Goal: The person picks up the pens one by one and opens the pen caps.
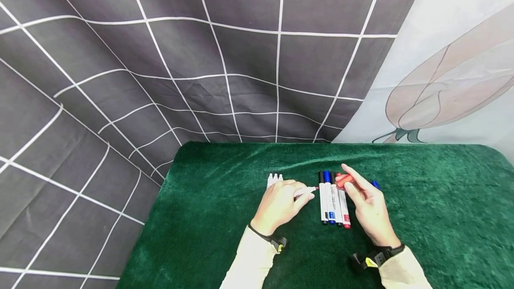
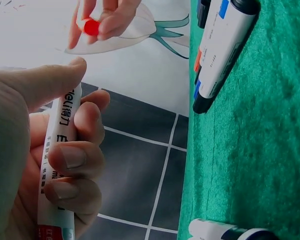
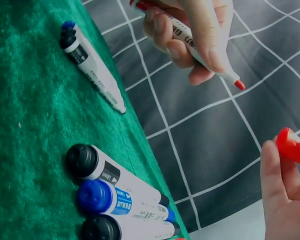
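Note:
My left hand grips an uncapped red whiteboard marker, its fingers curled round the white barrel. The marker's bare red tip points right. Across from it, my right hand pinches a red cap between thumb and fingers, apart from the marker. Between the hands lies a side-by-side row of capped markers: a black one, a blue one, another black one and a red one. Beyond the left hand lie several markers with white front ends, partly hidden by it.
A blue cap or marker end shows behind the right hand, its remainder hidden. Green velvety cloth covers the table. A grey gridded curtain hangs along the back and left, with a pale printed sheet at back right.

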A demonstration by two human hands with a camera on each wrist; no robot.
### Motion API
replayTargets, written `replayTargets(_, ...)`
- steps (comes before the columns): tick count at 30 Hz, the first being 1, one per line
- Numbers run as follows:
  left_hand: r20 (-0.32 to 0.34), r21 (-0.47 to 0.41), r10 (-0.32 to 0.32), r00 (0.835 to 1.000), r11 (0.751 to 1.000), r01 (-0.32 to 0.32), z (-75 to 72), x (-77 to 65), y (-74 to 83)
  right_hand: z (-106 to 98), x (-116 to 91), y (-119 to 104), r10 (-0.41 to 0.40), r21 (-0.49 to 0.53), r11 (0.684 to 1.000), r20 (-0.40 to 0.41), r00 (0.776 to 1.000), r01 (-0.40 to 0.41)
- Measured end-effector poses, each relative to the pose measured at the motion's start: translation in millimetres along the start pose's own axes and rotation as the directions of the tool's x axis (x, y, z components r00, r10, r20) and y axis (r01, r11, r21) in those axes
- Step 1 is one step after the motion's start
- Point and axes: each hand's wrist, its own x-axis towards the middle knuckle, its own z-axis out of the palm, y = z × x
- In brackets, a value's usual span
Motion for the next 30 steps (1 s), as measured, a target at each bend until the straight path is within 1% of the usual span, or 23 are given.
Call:
replayTargets(4,-0.001,-0.024,-0.020,1.000,1.000,0.020,-1.0,-0.7,-2.3,-1,0,-2,0.013,-0.122,0.992,-0.038,0.999,-0.018)
replayTargets(6,-0.005,-0.029,-0.038,0.999,0.999,0.037,-1.7,-1.2,-3.4,-2,0,-1,0.012,-0.155,0.988,-0.055,0.998,-0.021)
replayTargets(7,-0.007,-0.037,-0.050,0.999,0.998,0.049,-2.2,-1.4,-3.7,-2,0,-1,0.013,-0.156,0.987,-0.066,0.998,-0.023)
replayTargets(8,-0.009,-0.048,-0.063,0.998,0.997,0.063,-2.5,-1.9,-4.1,-3,0,-1,0.015,-0.152,0.988,-0.082,0.997,-0.027)
replayTargets(9,-0.013,-0.056,-0.073,0.997,0.996,0.072,-2.8,-2.0,-4.6,-3,0,0,0.025,-0.121,0.992,-0.101,0.995,-0.037)
replayTargets(12,-0.028,-0.077,-0.099,0.995,0.992,0.097,-2.9,-2.6,-6.0,-2,2,2,0.059,0.012,0.998,-0.161,0.985,-0.058)
replayTargets(14,-0.046,-0.084,-0.106,0.993,0.991,0.102,-2.6,-2.7,-7.6,-3,3,3,0.081,0.065,0.995,-0.193,0.978,-0.070)
replayTargets(15,-0.059,-0.085,-0.105,0.993,0.991,0.100,-2.4,-2.6,-8.6,-3,4,3,0.086,0.070,0.995,-0.204,0.975,-0.073)
replayTargets(17,-0.095,-0.091,-0.106,0.990,0.991,0.098,-1.5,-2.9,-10.8,-5,5,4,0.085,0.031,0.996,-0.214,0.973,-0.080)
replayTargets(21,-0.168,-0.128,-0.133,0.977,0.985,0.112,-0.7,-3.9,-15.2,-9,7,4,0.082,-0.034,0.995,-0.232,0.969,-0.093)
replayTargets(23,-0.192,-0.146,-0.152,0.970,0.981,0.125,-0.7,-4.4,-16.6,-11,7,5,0.083,-0.047,0.994,-0.236,0.968,-0.096)
replayTargets(25,-0.214,-0.144,-0.174,0.961,0.979,0.145,-1.3,-4.4,-17.4,-14,7,5,0.074,-0.102,0.990,-0.238,0.968,-0.101)
replayTargets(26,-0.226,-0.140,-0.189,0.956,0.977,0.160,-1.6,-4.4,-17.4,-15,7,5,0.075,-0.133,0.985,-0.242,0.967,-0.110)
replayTargets(28,-0.245,-0.127,-0.231,0.941,0.970,0.205,-2.8,-4.0,-17.3,-17,7,6,0.084,-0.161,0.979,-0.253,0.964,-0.128)
replayTargets(30,-0.257,-0.122,-0.293,0.921,0.955,0.270,-4.1,-3.7,-17.1,-19,8,6,0.114,-0.169,0.971,-0.280,0.953,-0.166)
